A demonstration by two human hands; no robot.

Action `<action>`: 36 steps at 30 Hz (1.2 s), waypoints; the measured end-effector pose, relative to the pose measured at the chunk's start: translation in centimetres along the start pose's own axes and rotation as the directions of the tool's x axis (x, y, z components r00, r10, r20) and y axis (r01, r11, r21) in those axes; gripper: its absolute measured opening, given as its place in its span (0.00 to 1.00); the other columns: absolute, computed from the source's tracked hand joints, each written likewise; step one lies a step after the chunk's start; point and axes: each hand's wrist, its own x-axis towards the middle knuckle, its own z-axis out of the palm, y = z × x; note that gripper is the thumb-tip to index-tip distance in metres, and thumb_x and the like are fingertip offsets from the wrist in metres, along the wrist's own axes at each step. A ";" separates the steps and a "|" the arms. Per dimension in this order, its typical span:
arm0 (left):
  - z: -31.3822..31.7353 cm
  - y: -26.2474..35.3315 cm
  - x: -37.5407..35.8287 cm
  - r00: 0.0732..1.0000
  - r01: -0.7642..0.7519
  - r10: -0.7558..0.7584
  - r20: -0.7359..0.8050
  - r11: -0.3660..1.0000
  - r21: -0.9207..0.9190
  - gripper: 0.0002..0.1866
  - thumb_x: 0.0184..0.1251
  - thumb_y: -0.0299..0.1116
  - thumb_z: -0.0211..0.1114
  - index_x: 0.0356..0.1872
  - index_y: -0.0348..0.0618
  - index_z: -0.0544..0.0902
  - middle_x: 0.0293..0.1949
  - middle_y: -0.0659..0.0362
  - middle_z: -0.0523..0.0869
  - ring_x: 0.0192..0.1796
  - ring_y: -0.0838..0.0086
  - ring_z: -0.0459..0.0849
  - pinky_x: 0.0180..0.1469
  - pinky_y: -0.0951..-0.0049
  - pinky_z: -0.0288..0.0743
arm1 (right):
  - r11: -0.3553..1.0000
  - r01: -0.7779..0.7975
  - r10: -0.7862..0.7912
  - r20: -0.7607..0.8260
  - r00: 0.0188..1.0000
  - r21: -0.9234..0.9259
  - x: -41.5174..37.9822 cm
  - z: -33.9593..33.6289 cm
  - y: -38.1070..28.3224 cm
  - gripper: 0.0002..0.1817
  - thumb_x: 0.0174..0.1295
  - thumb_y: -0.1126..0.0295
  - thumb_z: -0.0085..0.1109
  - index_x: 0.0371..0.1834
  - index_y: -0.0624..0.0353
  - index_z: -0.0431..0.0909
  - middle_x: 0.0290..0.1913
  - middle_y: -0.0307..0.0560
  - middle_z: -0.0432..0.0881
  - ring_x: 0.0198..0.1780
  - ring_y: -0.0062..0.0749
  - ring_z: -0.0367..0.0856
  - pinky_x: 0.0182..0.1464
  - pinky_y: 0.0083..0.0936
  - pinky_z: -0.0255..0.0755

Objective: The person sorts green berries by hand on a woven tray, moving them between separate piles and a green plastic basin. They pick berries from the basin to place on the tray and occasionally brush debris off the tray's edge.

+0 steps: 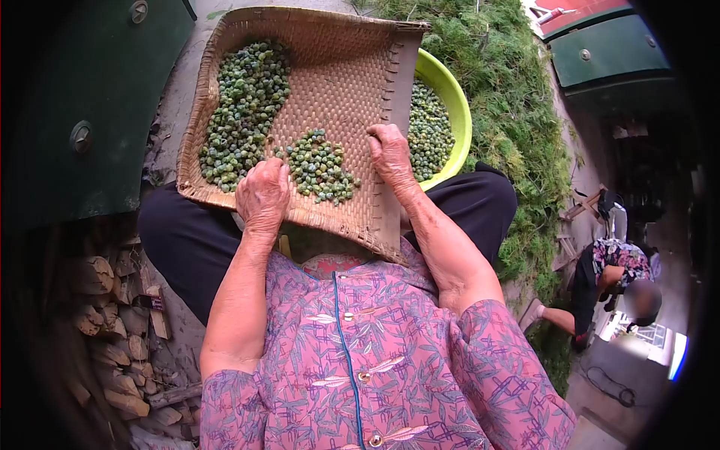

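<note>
A woven winnowing basket (341, 90) rests across my lap, its flat open edge to the right. A large pile of small round green fruits (244, 112) lies along its left side. A smaller pile of the same fruits (321, 166) is in the middle. My left hand (264, 191) is closed at the left edge of the smaller pile, fingertips hidden. My right hand (391, 154) is closed with fingers curled over the basket near its open edge; what it holds, if anything, is hidden. Partly under that edge stands a yellow-green basin (459, 112) holding more green fruits.
Cut green branches (499, 97) cover the ground on the right. Split firewood (124, 337) is stacked at lower left, below a dark green metal panel (67, 97). Another person (619, 274) bends over at the far right.
</note>
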 end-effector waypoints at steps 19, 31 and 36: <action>0.3 -0.1 -0.1 1.000 0.000 0.000 -0.024 1.000 0.018 0.06 0.59 0.35 0.63 0.29 0.44 0.79 0.30 0.55 0.82 0.37 0.60 0.83 0.39 0.60 0.76 | 0.996 -0.019 0.010 0.100 0.995 0.091 0.5 -0.3 -1.3 0.08 0.55 0.74 0.61 0.38 0.58 0.83 0.36 0.50 0.83 0.40 0.40 0.83 0.44 0.29 0.75; 0.5 -0.1 0.0 0.999 -0.023 0.023 -0.027 1.000 0.011 0.06 0.58 0.35 0.64 0.29 0.44 0.80 0.29 0.56 0.82 0.36 0.60 0.83 0.38 0.60 0.75 | 0.992 -0.047 0.073 0.234 0.970 -0.117 0.5 4.4 -4.2 0.07 0.52 0.70 0.62 0.35 0.57 0.81 0.35 0.54 0.80 0.42 0.50 0.79 0.47 0.40 0.73; 0.4 -0.1 -0.1 1.000 -0.012 0.013 -0.023 1.000 0.026 0.06 0.58 0.35 0.65 0.30 0.44 0.80 0.29 0.55 0.83 0.36 0.60 0.83 0.38 0.60 0.76 | 0.995 -0.061 0.050 0.144 0.988 0.075 -0.4 3.0 -2.7 0.08 0.50 0.75 0.62 0.34 0.60 0.80 0.34 0.52 0.80 0.38 0.44 0.81 0.44 0.35 0.75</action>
